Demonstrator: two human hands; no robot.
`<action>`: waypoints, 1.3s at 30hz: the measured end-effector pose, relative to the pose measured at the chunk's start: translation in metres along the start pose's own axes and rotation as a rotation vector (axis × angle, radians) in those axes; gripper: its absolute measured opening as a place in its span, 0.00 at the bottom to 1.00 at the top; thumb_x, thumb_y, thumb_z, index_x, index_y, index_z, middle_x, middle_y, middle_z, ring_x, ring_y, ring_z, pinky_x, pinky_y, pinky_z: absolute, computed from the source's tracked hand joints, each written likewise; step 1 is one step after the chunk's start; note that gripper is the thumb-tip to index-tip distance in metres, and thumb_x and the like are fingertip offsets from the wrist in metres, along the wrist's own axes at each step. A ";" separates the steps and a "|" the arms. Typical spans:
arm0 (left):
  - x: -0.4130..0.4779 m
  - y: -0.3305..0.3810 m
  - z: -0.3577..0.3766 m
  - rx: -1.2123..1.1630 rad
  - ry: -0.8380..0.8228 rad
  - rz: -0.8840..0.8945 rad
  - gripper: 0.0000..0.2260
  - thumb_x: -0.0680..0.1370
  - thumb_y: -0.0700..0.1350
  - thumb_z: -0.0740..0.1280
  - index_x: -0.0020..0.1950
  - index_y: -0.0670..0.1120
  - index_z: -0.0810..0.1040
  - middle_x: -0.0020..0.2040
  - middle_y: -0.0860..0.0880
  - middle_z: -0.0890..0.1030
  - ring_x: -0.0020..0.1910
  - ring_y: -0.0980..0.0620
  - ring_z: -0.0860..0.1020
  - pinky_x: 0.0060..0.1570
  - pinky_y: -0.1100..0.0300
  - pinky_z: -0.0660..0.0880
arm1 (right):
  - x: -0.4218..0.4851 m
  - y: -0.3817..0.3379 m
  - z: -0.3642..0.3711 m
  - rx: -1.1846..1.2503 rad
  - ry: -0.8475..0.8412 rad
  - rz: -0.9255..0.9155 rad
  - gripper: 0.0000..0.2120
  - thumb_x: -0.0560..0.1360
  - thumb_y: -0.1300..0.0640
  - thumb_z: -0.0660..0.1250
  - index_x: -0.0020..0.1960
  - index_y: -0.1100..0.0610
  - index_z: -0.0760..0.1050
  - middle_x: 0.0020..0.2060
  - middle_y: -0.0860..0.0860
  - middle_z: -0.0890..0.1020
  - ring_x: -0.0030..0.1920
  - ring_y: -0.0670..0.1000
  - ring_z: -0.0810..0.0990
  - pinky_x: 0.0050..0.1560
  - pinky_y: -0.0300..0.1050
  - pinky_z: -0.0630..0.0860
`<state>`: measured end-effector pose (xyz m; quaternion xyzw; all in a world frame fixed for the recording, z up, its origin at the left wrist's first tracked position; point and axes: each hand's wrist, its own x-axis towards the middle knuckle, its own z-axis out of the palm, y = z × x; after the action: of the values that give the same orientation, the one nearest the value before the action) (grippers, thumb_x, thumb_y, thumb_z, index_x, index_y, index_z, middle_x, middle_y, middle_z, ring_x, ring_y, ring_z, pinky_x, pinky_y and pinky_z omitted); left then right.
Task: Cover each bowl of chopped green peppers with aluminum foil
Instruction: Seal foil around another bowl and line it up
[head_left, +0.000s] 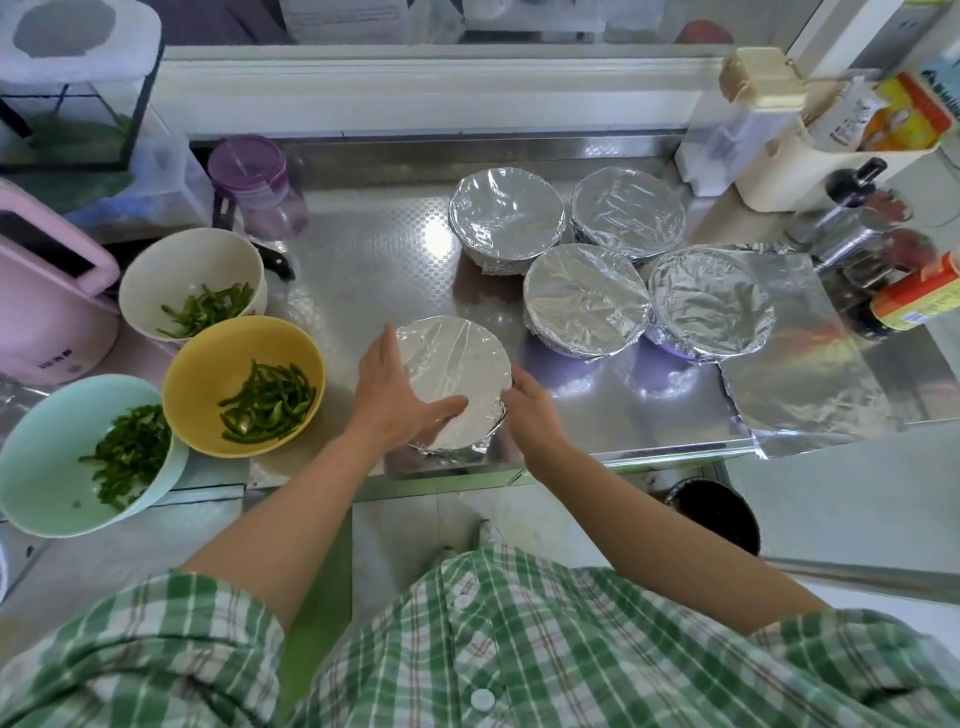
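Near the front edge of the shiny steel counter (363, 249), the round bowl capped in silver aluminium foil (457, 374) sits between both hands. The left hand (400, 395) lies flat, straight fingers pressing its top and left rim, while the right hand (530, 410) curls its fingers round the crimped skirt on the right. The foil looks thin, light and easily torn or dented, so it is best taken at the folded edge below the rim, never on the stretched top.
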<state>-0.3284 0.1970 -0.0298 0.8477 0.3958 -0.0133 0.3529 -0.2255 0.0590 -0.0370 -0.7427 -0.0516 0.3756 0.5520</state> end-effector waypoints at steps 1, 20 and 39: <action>-0.003 0.001 0.000 0.003 -0.001 -0.015 0.61 0.64 0.66 0.76 0.81 0.43 0.42 0.81 0.45 0.49 0.79 0.43 0.49 0.77 0.44 0.53 | 0.002 -0.003 -0.001 0.004 -0.028 0.011 0.20 0.75 0.68 0.56 0.61 0.55 0.78 0.51 0.52 0.83 0.50 0.52 0.80 0.51 0.45 0.78; -0.036 -0.002 0.014 0.369 0.076 -0.015 0.65 0.56 0.81 0.64 0.80 0.46 0.47 0.79 0.35 0.45 0.77 0.34 0.48 0.75 0.41 0.51 | -0.008 -0.006 -0.012 -0.111 -0.026 -0.053 0.22 0.72 0.67 0.60 0.43 0.41 0.83 0.42 0.48 0.86 0.45 0.53 0.83 0.56 0.57 0.80; -0.034 -0.013 0.015 0.354 0.043 0.055 0.68 0.52 0.84 0.56 0.80 0.43 0.44 0.79 0.35 0.42 0.78 0.35 0.45 0.76 0.43 0.48 | -0.007 0.014 -0.013 -0.356 0.113 -0.076 0.10 0.69 0.69 0.67 0.45 0.57 0.81 0.39 0.52 0.85 0.39 0.49 0.81 0.47 0.44 0.79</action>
<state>-0.3567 0.1710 -0.0385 0.9073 0.3712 -0.0550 0.1899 -0.2272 0.0403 -0.0440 -0.8460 -0.1141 0.2971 0.4278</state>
